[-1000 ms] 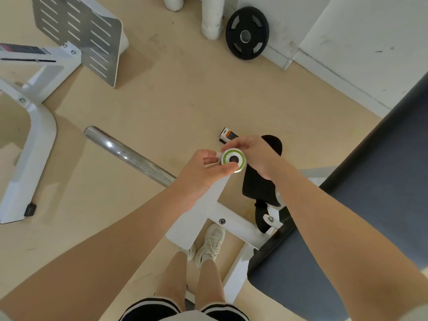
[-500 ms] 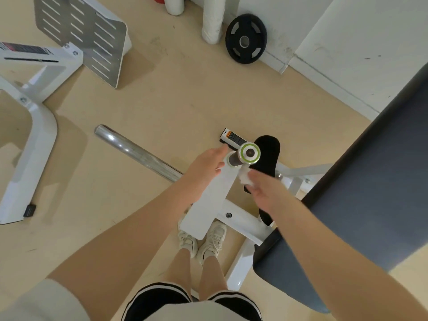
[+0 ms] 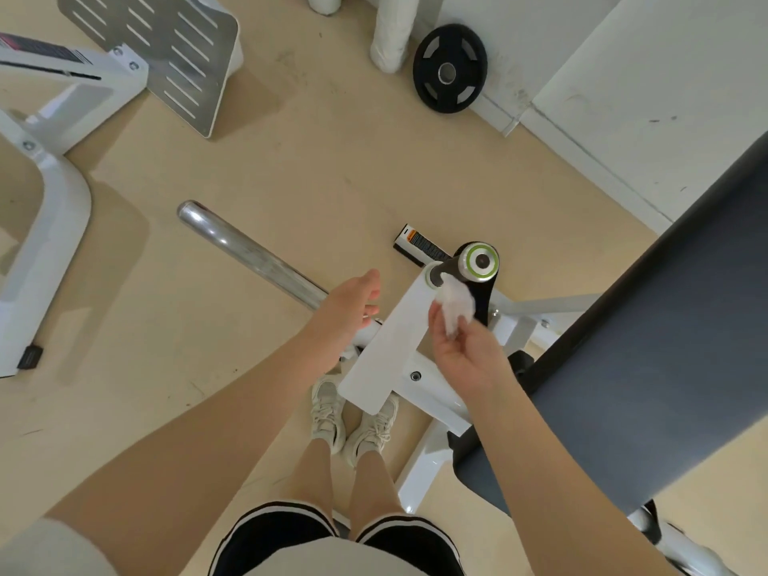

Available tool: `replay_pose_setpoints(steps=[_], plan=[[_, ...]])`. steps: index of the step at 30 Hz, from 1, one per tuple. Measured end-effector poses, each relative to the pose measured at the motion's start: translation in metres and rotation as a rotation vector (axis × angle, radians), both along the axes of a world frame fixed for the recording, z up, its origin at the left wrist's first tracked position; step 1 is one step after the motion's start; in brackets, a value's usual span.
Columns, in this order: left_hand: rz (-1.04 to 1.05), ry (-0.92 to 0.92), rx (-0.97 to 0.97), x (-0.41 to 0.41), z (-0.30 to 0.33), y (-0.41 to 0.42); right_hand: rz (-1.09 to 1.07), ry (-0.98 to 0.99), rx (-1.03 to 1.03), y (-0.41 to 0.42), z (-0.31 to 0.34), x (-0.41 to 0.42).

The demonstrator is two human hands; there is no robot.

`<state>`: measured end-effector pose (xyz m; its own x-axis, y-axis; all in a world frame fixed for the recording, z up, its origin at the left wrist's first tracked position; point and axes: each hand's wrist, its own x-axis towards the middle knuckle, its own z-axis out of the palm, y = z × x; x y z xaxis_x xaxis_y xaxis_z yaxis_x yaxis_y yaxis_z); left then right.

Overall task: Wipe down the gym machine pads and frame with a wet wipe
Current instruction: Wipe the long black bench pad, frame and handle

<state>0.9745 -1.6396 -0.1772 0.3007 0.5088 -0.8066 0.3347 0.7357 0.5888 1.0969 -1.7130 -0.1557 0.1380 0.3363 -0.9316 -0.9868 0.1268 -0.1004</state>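
My right hand [image 3: 459, 351] pinches the crumpled wipe [image 3: 455, 304] against the white frame arm [image 3: 395, 338] just below the knob [image 3: 480, 261], my left hand [image 3: 349, 311] hangs loose and empty beside it, so frame-wiping is under way; next I'd drag the wipe down the arm, then do the pad [image 3: 665, 326].

Bright, even light. Soft shadows fall right of the white frame [image 3: 45, 226]. Wide-angle bending at edges; slight blur.
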Motion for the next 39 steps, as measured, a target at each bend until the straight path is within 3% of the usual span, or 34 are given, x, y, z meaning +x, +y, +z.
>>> replay_pose_setpoints(steps=[4,8,10,14,17,19,23,27,32,37,39], plan=[[-0.008,-0.016,0.023,0.002,0.003,0.0,0.074,0.044,-0.184,0.015,-0.018,-0.012],[-0.028,0.02,0.066,-0.014,-0.001,-0.001,-0.077,-0.016,-0.054,0.049,-0.019,-0.008],[-0.053,0.036,0.118,-0.023,-0.003,-0.002,-0.034,-0.06,0.021,0.05,-0.005,-0.01],[-0.196,-0.063,0.197,-0.013,0.014,-0.01,0.438,-0.395,0.064,0.007,0.021,-0.015],[-0.326,-0.201,0.118,0.018,0.046,-0.025,0.84,-0.763,-0.109,-0.042,0.044,-0.007],[-0.427,-0.288,0.045,0.041,0.068,-0.04,0.936,-0.971,-0.208,-0.073,0.063,0.004],[-0.716,-0.354,0.193,0.082,0.095,-0.075,0.888,-1.221,-0.351,-0.128,0.095,0.03],[-0.921,-0.325,0.37,0.121,0.108,-0.112,0.636,-1.167,-0.491,-0.19,0.109,0.058],[-1.1,-0.371,0.252,0.167,0.116,-0.166,0.455,-1.162,-0.556,-0.266,0.115,0.075],[-1.49,-0.302,0.198,0.209,0.126,-0.236,0.158,-1.105,-0.503,-0.338,0.118,0.095],[-1.496,-0.319,0.198,0.224,0.131,-0.264,0.144,-1.108,-0.517,-0.366,0.121,0.106]])
